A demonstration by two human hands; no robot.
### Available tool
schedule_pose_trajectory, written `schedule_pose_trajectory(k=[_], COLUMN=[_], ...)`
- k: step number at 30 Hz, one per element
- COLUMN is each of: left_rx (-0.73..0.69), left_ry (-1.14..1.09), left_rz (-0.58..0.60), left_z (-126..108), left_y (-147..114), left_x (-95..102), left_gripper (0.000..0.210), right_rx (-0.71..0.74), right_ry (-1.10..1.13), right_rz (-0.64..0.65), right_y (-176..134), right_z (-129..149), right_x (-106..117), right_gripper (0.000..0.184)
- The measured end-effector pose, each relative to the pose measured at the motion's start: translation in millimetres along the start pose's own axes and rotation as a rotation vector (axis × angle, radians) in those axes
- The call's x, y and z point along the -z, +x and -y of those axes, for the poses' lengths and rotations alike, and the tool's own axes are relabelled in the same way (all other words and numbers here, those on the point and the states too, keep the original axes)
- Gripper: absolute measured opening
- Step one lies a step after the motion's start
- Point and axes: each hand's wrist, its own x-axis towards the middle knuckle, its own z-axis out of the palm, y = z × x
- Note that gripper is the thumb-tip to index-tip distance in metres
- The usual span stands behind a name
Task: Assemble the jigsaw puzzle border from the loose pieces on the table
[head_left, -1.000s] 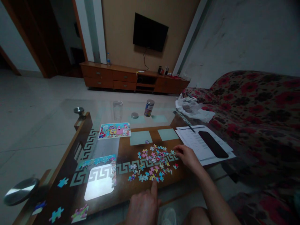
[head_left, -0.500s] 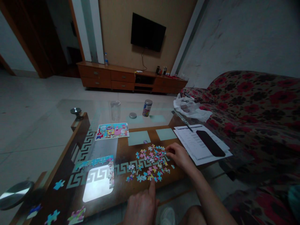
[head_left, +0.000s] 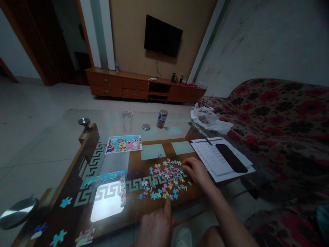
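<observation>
A heap of loose coloured puzzle pieces (head_left: 166, 178) lies on the glass-topped coffee table (head_left: 144, 209). My right hand (head_left: 194, 170) rests at the heap's right edge, fingers curled onto the pieces; whether it pinches one I cannot tell. My left hand (head_left: 156, 224) is at the table's near edge, index finger stretched out and touching the pieces at the front of the heap. Left of the heap lies a partly built puzzle frame (head_left: 108, 193) with only its top and right border laid. A cartoon reference picture (head_left: 124, 143) lies farther back.
Several stray pieces (head_left: 65, 202) lie at the table's near left corner. Papers with a dark phone (head_left: 227, 157) and a pen sit right of the heap. A glass (head_left: 127, 120), a lid, a tin (head_left: 162, 118) and a plastic bag (head_left: 209, 119) stand at the far end. A floral sofa (head_left: 280, 123) runs along the right.
My right hand slid left from the heap's far right edge into the pieces. My left hand kept its finger on the front pieces. The view shifted slightly.
</observation>
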Motion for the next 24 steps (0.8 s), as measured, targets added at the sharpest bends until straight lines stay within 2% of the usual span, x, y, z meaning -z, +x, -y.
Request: schedule_pose_trajectory(k=[6, 12, 21, 24], left_rx=[-0.021, -0.014, 0.002, -0.019], left_ry=[0.022, 0.022, -0.009, -0.017], left_rz=[-0.016, -0.065, -0.065, -0.128], left_z=[2.1, 2.0, 2.2, 4.2], left_y=[1.7, 2.0, 5.6, 7.8], left_x=[-5.0, -8.1, -12.5, -18.4], left_gripper=[0.052, 0.052, 0.054, 0.051], right_rx=[0.014, 0.012, -0.013, -0.035], right_ry=[0.010, -0.049, -0.062, -0.079], right_rz=[-0.008, -0.014, 0.006, 0.016], right_y=[6.9, 12.0, 11.8, 9.8], right_z=[-5.7, -2.1, -0.9, -2.5], right_x=[-8.3, -11.2, -5.0, -2.6], right_gripper=[0.030, 0.019, 0.009, 0.008])
